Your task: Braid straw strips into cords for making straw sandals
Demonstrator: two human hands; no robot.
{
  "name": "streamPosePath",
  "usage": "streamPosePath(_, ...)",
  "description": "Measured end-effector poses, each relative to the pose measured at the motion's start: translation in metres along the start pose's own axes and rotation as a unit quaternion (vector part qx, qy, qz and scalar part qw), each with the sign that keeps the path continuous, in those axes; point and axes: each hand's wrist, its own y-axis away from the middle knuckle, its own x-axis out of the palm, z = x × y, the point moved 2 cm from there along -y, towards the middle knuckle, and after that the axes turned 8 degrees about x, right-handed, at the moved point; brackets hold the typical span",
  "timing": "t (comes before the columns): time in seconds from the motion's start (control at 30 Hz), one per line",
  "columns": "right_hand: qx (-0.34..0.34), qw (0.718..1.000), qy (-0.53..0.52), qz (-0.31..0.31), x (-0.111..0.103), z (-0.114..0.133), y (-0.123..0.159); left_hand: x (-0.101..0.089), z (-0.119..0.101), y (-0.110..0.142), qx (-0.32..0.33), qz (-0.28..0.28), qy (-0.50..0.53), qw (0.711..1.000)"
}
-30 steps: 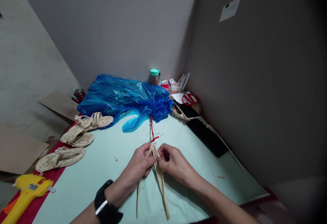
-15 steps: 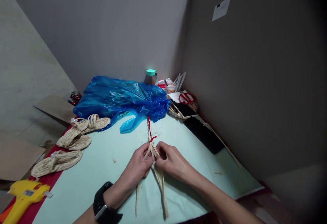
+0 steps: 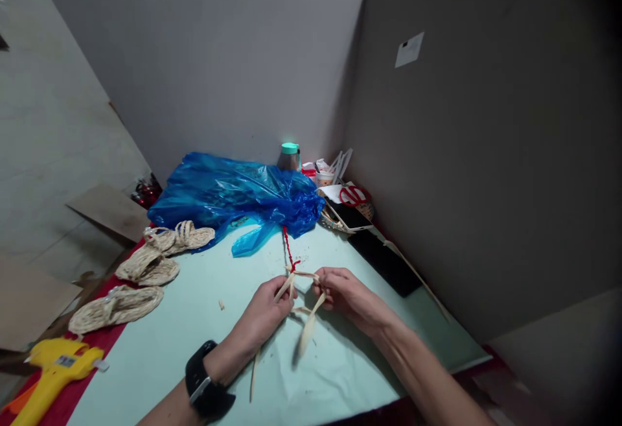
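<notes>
Pale straw-like strips (image 3: pixel 307 332) fan out from a knot of red cord (image 3: pixel 290 254), which runs back toward the blue plastic bag. My left hand (image 3: pixel 272 303), with a black watch on its wrist, pinches several strips just below the knot; one tail hangs beneath it. Off to the right, my right hand (image 3: pixel 335 290) grips a single strip pulled sideways from the knot. That strip's loose end dangles below the fingers and is slightly blurred. Both hands are just above the pale green tabletop (image 3: pixel 194 342).
Woven straw slippers (image 3: pixel 116 309) lie along the left edge, near a yellow glue gun (image 3: pixel 56 367). Behind is the blue plastic bag (image 3: pixel 233 186), with a green-lidded bottle (image 3: pixel 290 157). Red-handled scissors (image 3: pixel 354 196) and a phone (image 3: pixel 347 213) lie on a basket; a black panel (image 3: pixel 383 262) is at right.
My right hand has moved right, away from my left, drawing one strip out sideways. My left hand stays near the knot. The camera view has tilted slightly upward.
</notes>
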Motion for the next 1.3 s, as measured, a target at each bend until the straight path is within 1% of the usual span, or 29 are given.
streamPosePath(0.07, -0.006, 1.0, -0.021, 0.004, -0.001, 0.002, 0.003, -0.001, 0.002, -0.001, 0.014, 0.005, -0.007, 1.0)
streamPosePath(0.17, 0.009, 0.999, -0.042, 0.023, 0.001, 0.003, 0.012, -0.003, 0.007, -0.004, 0.031, 0.01, -0.011, 0.999)
streamPosePath(0.27, 0.027, 0.999, -0.023, 0.014, 0.006, -0.001, 0.028, -0.003, 0.01, -0.004, 0.035, 0.01, 0.0, 0.999)
streamPosePath(0.33, 0.022, 0.999, 0.039, -0.01, 0.013, -0.009, 0.038, -0.001, 0.008, -0.003, 0.027, 0.009, 0.017, 0.999)
streamPosePath(0.4, 0.008, 0.992, 0.12, -0.025, 0.021, -0.017, 0.046, 0.001, 0.005, -0.001, 0.01, 0.009, 0.038, 0.999)
streamPosePath(0.5, -0.02, 0.976, 0.215, -0.017, 0.034, -0.028, 0.052, 0.003, 0.0, 0.002, -0.025, 0.013, 0.068, 0.997)
streamPosePath(0.57, -0.049, 0.964, 0.261, -0.022, 0.041, -0.03, 0.052, 0.003, -0.003, 0.003, -0.042, 0.014, 0.084, 0.995)
streamPosePath(0.67, -0.076, 0.938, 0.332, -0.063, 0.045, -0.029, 0.051, 0.002, -0.006, 0.003, -0.05, 0.008, 0.106, 0.993)
streamPosePath(0.77, -0.085, 0.903, 0.409, -0.098, 0.048, -0.028, 0.051, 0.001, -0.007, 0.003, -0.052, 0.001, 0.126, 0.991)
streamPosePath(0.87, -0.077, 0.876, 0.463, -0.108, 0.051, -0.027, 0.052, 0.0, -0.005, 0.003, -0.059, -0.025, 0.133, 0.989)
streamPosePath(0.97, -0.076, 0.875, 0.468, -0.102, 0.053, -0.024, 0.051, 0.0, -0.002, 0.003, -0.067, -0.052, 0.13, 0.988)
streamPosePath(1.03, -0.073, 0.876, 0.468, -0.093, 0.056, -0.024, 0.048, 0.0, -0.002, 0.004, -0.067, -0.057, 0.136, 0.987)
streamPosePath(1.07, -0.071, 0.871, 0.478, -0.091, 0.058, -0.025, 0.045, 0.0, -0.002, 0.004, -0.066, -0.057, 0.143, 0.986)
streamPosePath(1.13, -0.072, 0.847, 0.518, -0.091, 0.063, -0.03, 0.04, 0.0, -0.003, 0.006, -0.063, -0.054, 0.157, 0.984)
streamPosePath(1.23, -0.072, 0.792, 0.601, -0.08, 0.067, -0.037, 0.034, 0.0, -0.003, 0.007, -0.066, -0.05, 0.172, 0.982)
streamPosePath(1.27, -0.072, 0.778, 0.62, -0.072, 0.067, -0.037, 0.033, -0.001, -0.002, 0.007, -0.069, -0.05, 0.174, 0.981)
streamPosePath(1.3, -0.073, 0.773, 0.628, -0.061, 0.065, -0.034, 0.033, -0.001, -0.002, 0.007, -0.072, -0.051, 0.175, 0.981)
